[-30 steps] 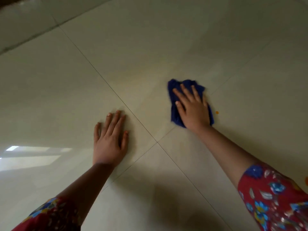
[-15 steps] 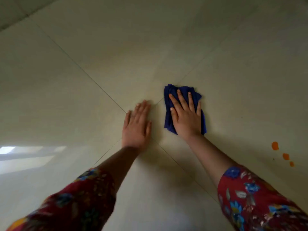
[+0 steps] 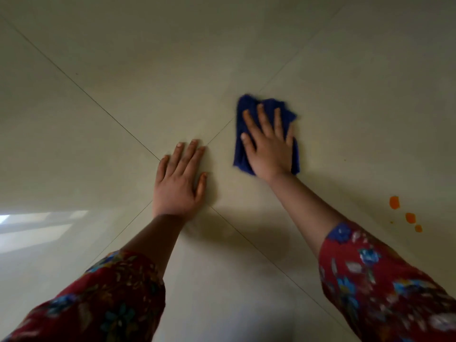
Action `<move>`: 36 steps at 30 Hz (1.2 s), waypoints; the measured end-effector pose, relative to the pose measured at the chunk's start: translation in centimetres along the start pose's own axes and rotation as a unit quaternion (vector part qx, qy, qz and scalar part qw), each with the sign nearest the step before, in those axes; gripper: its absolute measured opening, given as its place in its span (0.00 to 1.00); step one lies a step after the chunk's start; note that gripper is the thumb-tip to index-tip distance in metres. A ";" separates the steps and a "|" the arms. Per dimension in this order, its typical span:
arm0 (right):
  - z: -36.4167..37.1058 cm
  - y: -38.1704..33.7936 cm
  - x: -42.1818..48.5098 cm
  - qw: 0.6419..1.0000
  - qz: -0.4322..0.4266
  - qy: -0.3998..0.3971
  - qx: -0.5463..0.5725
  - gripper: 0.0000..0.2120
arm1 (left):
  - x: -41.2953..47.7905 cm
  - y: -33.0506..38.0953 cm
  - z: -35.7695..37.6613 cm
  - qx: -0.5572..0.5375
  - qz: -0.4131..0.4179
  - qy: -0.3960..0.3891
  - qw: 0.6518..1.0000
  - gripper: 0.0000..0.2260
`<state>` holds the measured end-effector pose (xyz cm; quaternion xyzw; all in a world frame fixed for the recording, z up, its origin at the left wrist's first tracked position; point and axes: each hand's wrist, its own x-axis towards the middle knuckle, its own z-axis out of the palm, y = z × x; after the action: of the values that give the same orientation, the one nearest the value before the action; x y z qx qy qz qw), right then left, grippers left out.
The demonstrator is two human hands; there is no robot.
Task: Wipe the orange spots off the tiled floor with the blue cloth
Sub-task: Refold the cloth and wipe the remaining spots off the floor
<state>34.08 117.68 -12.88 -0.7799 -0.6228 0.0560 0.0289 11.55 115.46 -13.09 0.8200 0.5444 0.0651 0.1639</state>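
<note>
Lower frame: red floral sleeves [image 3: 382, 280] enter from both bottom corners, forearms bare. Lower right, we note three orange spots [image 3: 394, 202] in a short diagonal row on the tiled floor [image 3: 148, 70], well apart from either hand. Centre: left hand [image 3: 179, 183] lies palm down on bare tile, fingers straight and together, holding nothing, and covers the point where the grout lines [image 3: 98, 104] cross. Just beyond, right of centre, right hand [image 3: 269, 146] presses flat on the bunched blue cloth [image 3: 240, 157], fingers spread and straight, not curled round it. Cloth lies on a grout line, edges blurred. Pale window glare [image 3: 37, 225] at left edge.
</note>
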 end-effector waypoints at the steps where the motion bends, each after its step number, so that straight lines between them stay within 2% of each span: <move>1: 0.1 -0.2 -2.0 0.997 -0.071 -0.001 -0.002 0.25 | 0.0 0.0 0.0 0.001 0.000 0.000 1.000 0.26; 3: 0.0 1.5 -6.7 0.986 -0.168 -0.013 -0.007 0.24 | -0.1 0.0 0.0 0.005 0.002 0.001 1.000 0.26; 4: -0.2 3.2 -8.0 0.985 -0.171 -0.017 0.003 0.23 | -0.1 0.0 0.0 0.006 0.003 0.002 1.000 0.26; 5: -0.3 5.3 -8.2 0.989 -0.144 -0.012 0.016 0.23 | -0.1 0.2 0.0 0.004 0.003 0.003 1.000 0.26; 7: -0.7 8.0 -6.1 0.999 -0.030 0.007 0.023 0.24 | -0.2 0.2 0.1 0.006 0.002 0.007 1.000 0.26; 9: -1.0 7.8 -1.6 0.997 0.066 0.022 0.016 0.27 | -0.2 0.2 0.1 0.006 0.001 0.014 1.000 0.26; 11: -0.9 4.5 2.0 0.996 0.083 0.021 0.022 0.29 | -0.1 0.2 0.2 0.002 0.005 0.019 1.000 0.25; 13: -0.3 0.1 1.5 1.000 0.000 0.009 0.019 0.27 | 0.0 0.2 0.1 0.000 0.006 0.026 1.000 0.25; 15: 0.3 -2.2 -3.5 0.987 -0.162 0.001 -0.013 0.25 | -0.1 0.1 0.1 -0.001 0.008 0.031 0.999 0.25; 16: 0.4 -1.9 -6.7 0.974 -0.224 -0.019 -0.027 0.24 | 0.0 0.1 0.1 -0.002 0.011 0.031 0.999 0.24; 18: -0.1 1.7 -10.4 0.963 -0.262 -0.047 -0.030 0.24 | 0.0 0.1 0.1 -0.001 0.010 0.028 1.000 0.24; 19: -0.3 3.9 -10.6 0.970 -0.238 -0.039 -0.028 0.24 | 0.0 0.1 0.1 0.000 0.010 0.026 1.000 0.25; 21: -0.7 6.8 -8.5 0.991 -0.130 -0.014 -0.010 0.24 | -0.1 0.2 0.0 0.001 0.009 0.025 1.000 0.25; 24: -0.6 4.5 -4.1 1.000 -0.005 0.018 0.011 0.24 | -0.1 0.2 -0.1 -0.005 0.012 0.025 1.000 0.25; 26: 0.2 0.5 -5.0 0.999 -0.034 0.033 0.006 0.25 | -0.1 0.1 -0.1 -0.005 0.014 0.028 1.000 0.25; 29: 1.2 -0.9 -14.2 0.974 -0.225 -0.023 -0.032 0.25 | -0.1 0.1 -0.1 -0.008 0.017 0.032 0.999 0.25; 30: 1.0 0.1 -17.2 0.966 -0.255 -0.042 -0.032 0.25 | 0.0 0.1 -0.1 -0.011 0.017 0.032 0.999 0.25; 32: 0.4 3.2 -20.0 0.970 -0.237 -0.047 -0.034 0.25 | -0.2 0.0 0.0 -0.015 0.017 0.028 0.999 0.25; 36: -0.1 5.7 -13.1 0.997 -0.071 0.002 -0.019 0.23 | -0.2 0.2 0.1 -0.014 0.015 0.036 0.999 0.25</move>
<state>36.71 103.62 -12.76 -0.7344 -0.6772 0.0403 0.0193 11.64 115.24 -13.08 0.8229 0.5367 0.1041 0.1548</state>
